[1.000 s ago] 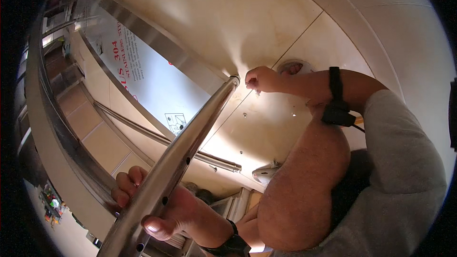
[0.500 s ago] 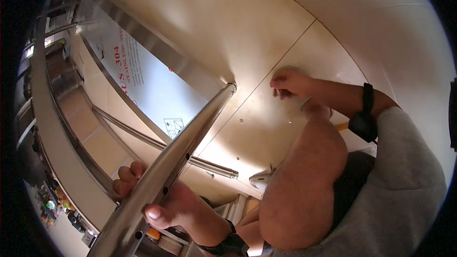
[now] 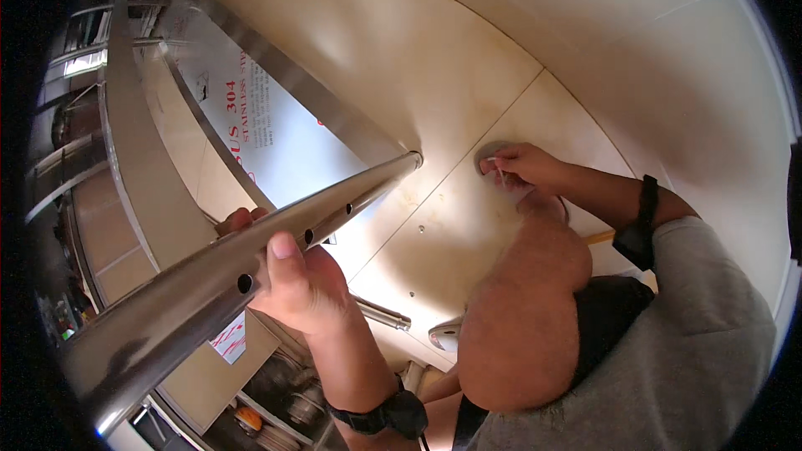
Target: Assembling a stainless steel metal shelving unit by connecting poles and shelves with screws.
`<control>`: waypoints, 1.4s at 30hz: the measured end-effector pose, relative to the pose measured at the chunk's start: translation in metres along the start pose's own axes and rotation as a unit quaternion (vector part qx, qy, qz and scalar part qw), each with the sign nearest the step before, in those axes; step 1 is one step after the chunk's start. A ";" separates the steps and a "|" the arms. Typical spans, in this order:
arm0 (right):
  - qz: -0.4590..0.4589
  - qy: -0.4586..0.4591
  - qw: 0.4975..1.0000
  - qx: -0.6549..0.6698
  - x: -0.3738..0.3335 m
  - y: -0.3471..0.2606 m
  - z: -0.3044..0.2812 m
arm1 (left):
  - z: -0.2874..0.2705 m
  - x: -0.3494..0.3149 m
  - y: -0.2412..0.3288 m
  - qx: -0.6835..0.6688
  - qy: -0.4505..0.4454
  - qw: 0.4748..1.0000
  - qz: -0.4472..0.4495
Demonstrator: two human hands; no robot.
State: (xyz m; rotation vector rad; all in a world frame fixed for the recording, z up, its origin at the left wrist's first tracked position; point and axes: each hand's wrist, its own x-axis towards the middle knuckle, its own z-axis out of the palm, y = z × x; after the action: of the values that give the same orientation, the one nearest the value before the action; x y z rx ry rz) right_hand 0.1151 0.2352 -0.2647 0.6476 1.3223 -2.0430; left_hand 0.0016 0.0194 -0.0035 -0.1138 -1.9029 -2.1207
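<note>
My left hand (image 3: 305, 288) is closed around a long polished metal tube (image 3: 184, 301) with a row of round holes in its side. The tube slants from the lower left toward the tiles, its far end beside the sheet's metal edge. My thumb lies near the holes; the other fingers pass behind the tube. Over the tiled surface at the right, my right hand (image 3: 535, 169) has its fingers pinched together on something small and whitish that I cannot make out. A greyish round shape, partly covered, shows behind those fingers.
Small screws (image 3: 422, 229) lie on the tiles (image 3: 451, 259). A shiny sheet with printed film (image 3: 284, 138) stands at the left, framed in metal. A thinner metal tube (image 3: 383, 312) is below it. My bent knee (image 3: 518, 351) is between my arms. Shelves with dishes (image 3: 284, 401) stand lower left.
The near end of the tube has swung up and left, and my left hand has risen with it. My right hand has shifted slightly down and right, its fingers now pinched around something.
</note>
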 end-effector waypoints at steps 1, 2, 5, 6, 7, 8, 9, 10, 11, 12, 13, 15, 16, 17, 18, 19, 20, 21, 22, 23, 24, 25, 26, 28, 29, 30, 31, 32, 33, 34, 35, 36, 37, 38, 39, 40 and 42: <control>-0.006 -0.001 1.000 -0.012 0.008 -0.002 0.008 | 0.000 0.000 0.002 -0.004 -0.002 1.000 0.002; -0.010 0.003 1.000 -0.011 0.016 -0.005 0.017 | -0.001 0.000 0.003 -0.005 -0.003 1.000 0.015; -0.019 0.028 0.999 0.014 0.038 -0.027 0.040 | -0.004 0.002 0.006 -0.010 -0.012 0.999 0.030; -0.009 0.031 0.998 0.047 0.048 -0.031 0.047 | -0.010 0.001 0.007 -0.003 -0.016 0.999 0.033; 0.003 0.038 0.996 0.082 0.053 -0.034 0.053 | -0.012 0.001 0.009 -0.004 -0.020 0.999 0.030; 0.004 0.040 0.995 0.087 0.059 -0.031 0.058 | -0.014 0.000 0.010 0.005 -0.024 0.999 0.039; 0.014 0.024 0.995 0.100 0.066 -0.027 0.067 | -0.017 0.000 0.012 0.016 -0.027 0.998 0.048; 0.025 0.007 0.993 0.113 0.072 -0.023 0.073 | -0.018 0.001 0.013 -0.001 -0.049 0.998 0.034; 0.027 0.005 0.992 0.120 0.078 -0.020 0.077 | -0.016 0.002 0.014 0.005 -0.053 0.998 0.031; 0.016 -0.014 0.988 0.155 0.083 -0.018 0.084 | -0.015 0.001 0.017 0.005 -0.057 0.998 0.029; 0.005 -0.033 0.981 0.191 0.087 -0.017 0.092 | -0.014 0.001 0.019 0.005 -0.061 0.998 0.027; 0.020 -0.025 0.976 0.214 0.092 -0.014 0.101 | -0.012 0.002 0.020 0.026 -0.041 0.999 0.026; 0.025 -0.023 0.972 0.235 0.094 -0.013 0.103 | -0.010 0.002 0.021 0.026 -0.044 0.998 0.029; 0.030 -0.020 0.966 0.255 0.094 -0.013 0.104 | -0.009 0.003 0.021 0.025 -0.048 0.998 0.032; 0.031 -0.022 0.966 0.257 0.095 -0.012 0.106 | -0.011 0.003 0.020 0.028 -0.049 0.998 0.031; 0.044 -0.027 0.959 0.277 0.094 -0.012 0.108 | -0.013 0.003 0.020 0.030 -0.053 0.998 0.031; 0.057 -0.031 0.953 0.297 0.094 -0.012 0.110 | -0.015 0.004 0.019 0.031 -0.057 0.997 0.032; 0.057 -0.031 0.952 0.299 0.096 -0.010 0.111 | -0.014 0.003 0.019 0.032 -0.059 0.997 0.031; 0.061 -0.028 0.947 0.313 0.100 -0.008 0.112 | -0.014 0.003 0.018 0.030 -0.059 0.997 0.035; 0.064 -0.024 0.942 0.328 0.102 -0.006 0.112 | -0.013 0.003 0.018 0.028 -0.059 0.997 0.039; 0.064 -0.027 0.942 0.328 0.101 -0.009 0.114 | -0.015 0.003 0.018 0.030 -0.059 0.997 0.040; 0.081 -0.030 0.938 0.335 0.100 -0.012 0.114 | -0.018 0.004 0.019 0.025 -0.067 0.997 0.037; 0.099 -0.035 0.934 0.342 0.099 -0.015 0.114 | -0.020 0.004 0.020 0.020 -0.074 0.996 0.035; 0.112 -0.037 0.933 0.340 0.100 -0.021 0.112 | -0.019 0.004 0.022 0.024 -0.072 0.997 0.034; 0.125 -0.039 0.932 0.337 0.101 -0.023 0.112 | -0.019 0.004 0.024 0.027 -0.070 0.997 0.033; 0.126 -0.039 0.932 0.338 0.101 -0.020 0.113 | -0.019 0.004 0.022 0.028 -0.070 0.997 0.032; 0.072 -0.040 0.955 0.284 0.101 -0.016 0.114 | -0.020 0.005 0.021 0.026 -0.073 0.996 0.033; 0.018 -0.040 0.973 0.228 0.102 -0.011 0.115 | -0.021 0.006 0.020 0.025 -0.077 0.996 0.033; 0.019 -0.041 0.973 0.228 0.104 -0.007 0.116 | -0.020 0.006 0.020 0.026 -0.076 0.996 0.033; -0.079 -0.019 0.991 0.103 0.104 -0.002 0.116 | -0.017 0.005 0.021 0.028 -0.070 0.997 0.034; -0.175 0.004 0.984 -0.025 0.107 0.004 0.114 | -0.014 0.004 0.023 0.029 -0.064 0.997 0.034; -0.395 0.141 0.833 -0.359 0.117 0.015 0.103 | -0.013 0.003 0.023 0.031 -0.065 0.997 0.033; -0.478 0.129 0.745 -0.446 0.123 0.013 0.091 | -0.013 0.003 0.023 0.034 -0.071 0.996 0.038; -0.506 0.138 0.686 -0.504 0.126 0.013 0.081 | -0.012 0.003 0.023 0.037 -0.077 0.995 0.044; -0.531 0.142 0.621 -0.558 0.123 0.005 0.076 | -0.014 0.003 0.022 0.038 -0.075 0.995 0.044; -0.532 0.141 0.621 -0.558 0.124 0.003 0.075 | -0.014 0.003 0.021 0.046 -0.068 0.995 0.048; -0.478 0.097 0.640 -0.593 0.125 0.001 0.072 | -0.015 0.004 0.018 0.053 -0.062 0.995 0.052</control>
State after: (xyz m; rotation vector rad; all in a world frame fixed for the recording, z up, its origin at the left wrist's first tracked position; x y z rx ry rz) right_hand 0.0246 0.1394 -0.3233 -0.6245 3.0564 -1.0606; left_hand 0.0045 0.0021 0.0131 -0.3210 -2.0274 -1.9836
